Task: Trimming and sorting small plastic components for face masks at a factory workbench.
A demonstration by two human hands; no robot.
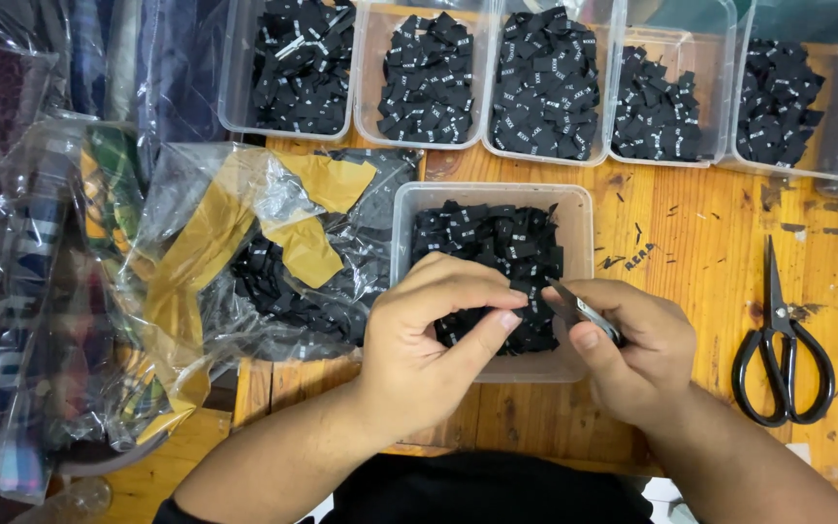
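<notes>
Labels, small black woven ones point(492, 254), fill the clear tub point(574, 209) just beyond both hands. The left hand point(429, 335) pinches one label between thumb and forefinger over the tub; the right hand point(632, 349) pinches another thin label point(584, 312) at its edge, angled toward the left. They look light, soft and floppy, likely best nipped by a folded edge. Scissors point(783, 354) lie on the bench point(700, 243) to the right of the right hand; a taped plastic bag point(273, 243) sits left of the left hand.
</notes>
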